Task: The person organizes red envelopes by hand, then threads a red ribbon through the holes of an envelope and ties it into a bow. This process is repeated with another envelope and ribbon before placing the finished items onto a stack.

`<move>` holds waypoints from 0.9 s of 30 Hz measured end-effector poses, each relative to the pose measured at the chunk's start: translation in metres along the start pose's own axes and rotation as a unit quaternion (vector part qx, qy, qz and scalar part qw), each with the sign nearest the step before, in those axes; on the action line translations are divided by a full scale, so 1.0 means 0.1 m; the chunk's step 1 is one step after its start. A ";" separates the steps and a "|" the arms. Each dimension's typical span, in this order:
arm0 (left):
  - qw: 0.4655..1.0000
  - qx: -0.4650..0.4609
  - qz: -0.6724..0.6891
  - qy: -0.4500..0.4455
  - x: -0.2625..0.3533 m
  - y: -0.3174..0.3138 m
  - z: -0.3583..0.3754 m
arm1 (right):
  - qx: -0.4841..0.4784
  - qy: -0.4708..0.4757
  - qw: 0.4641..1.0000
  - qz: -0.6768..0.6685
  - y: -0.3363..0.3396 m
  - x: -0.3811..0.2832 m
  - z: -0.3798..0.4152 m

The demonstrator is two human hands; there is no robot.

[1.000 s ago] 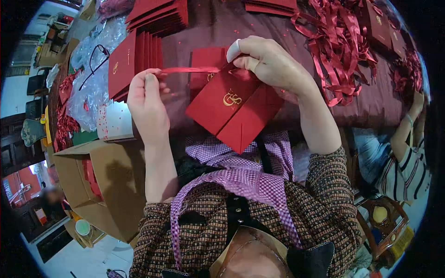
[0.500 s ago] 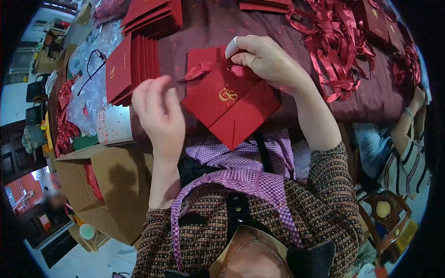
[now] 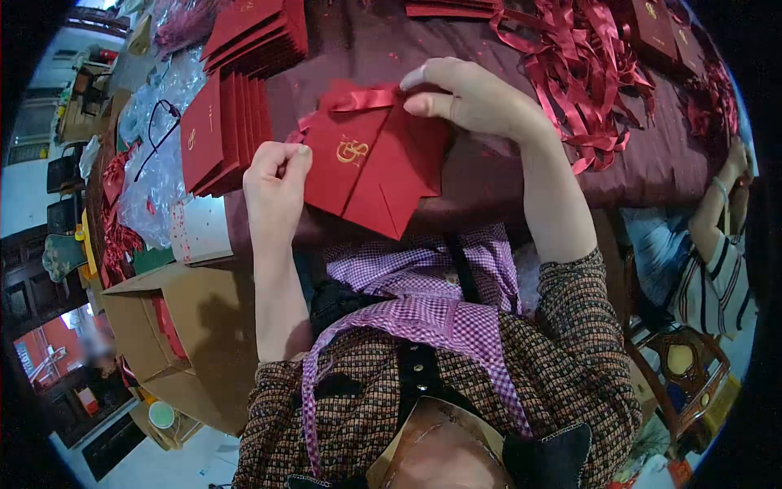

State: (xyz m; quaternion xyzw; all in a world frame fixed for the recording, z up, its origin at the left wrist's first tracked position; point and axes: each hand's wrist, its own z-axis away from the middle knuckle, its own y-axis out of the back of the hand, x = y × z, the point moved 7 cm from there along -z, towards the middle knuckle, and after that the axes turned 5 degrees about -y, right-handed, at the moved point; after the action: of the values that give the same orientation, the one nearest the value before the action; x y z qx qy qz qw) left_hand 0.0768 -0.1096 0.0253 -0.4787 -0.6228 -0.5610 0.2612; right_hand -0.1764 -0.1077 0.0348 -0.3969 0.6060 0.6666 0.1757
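Note:
A red paper gift bag with a gold monogram lies tilted at the near edge of the table in front of me. A red satin ribbon runs across its top edge. My left hand is closed in a pinch at the bag's left side, with what looks like the ribbon's end at the fingertips. My right hand has thumb and forefinger at the bag's upper right corner, around its edge and the ribbon there. The other fingers are curled behind, and their tips are hidden.
Red bags stand in stacks at left and farther back. Loose ribbons lie heaped at back right. Clear plastic and glasses are at far left. An open cardboard box stands below. Another person's arm shows at right.
The gift bag has turned and shifted up and left. My left hand has gone from loosely spread fingers to a pinch beside it. My right thumb and forefinger have parted somewhat.

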 end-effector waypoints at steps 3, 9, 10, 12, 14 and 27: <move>1.000 0.011 0.006 0.028 -0.04 0.00 -0.01 | 0.019 0.025 0.998 0.059 -0.02 -0.02 0.05; 1.000 0.014 -0.007 0.020 -0.02 -0.04 0.01 | 0.056 -0.043 0.996 -0.063 0.15 0.01 0.06; 1.000 0.009 -0.009 0.010 0.00 -0.04 0.01 | 0.054 -0.042 0.996 -0.063 0.15 0.01 0.05; 1.000 0.010 0.005 0.019 0.00 -0.06 0.02 | 0.068 -0.102 0.961 -0.247 0.16 0.11 0.05; 0.999 0.009 0.018 0.027 -0.03 -0.07 0.02 | 0.074 -0.085 0.928 -0.355 0.24 0.02 0.08; 0.995 0.016 0.082 0.059 0.00 -0.15 -0.01 | 0.187 0.035 0.932 -0.308 0.38 -0.02 0.07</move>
State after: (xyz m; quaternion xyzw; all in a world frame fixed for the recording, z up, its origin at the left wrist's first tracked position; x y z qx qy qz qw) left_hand 0.0637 -0.1091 0.0184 -0.4899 -0.5738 -0.5553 0.3499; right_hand -0.2047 -0.1080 0.0616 -0.5472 0.5732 0.4404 0.4219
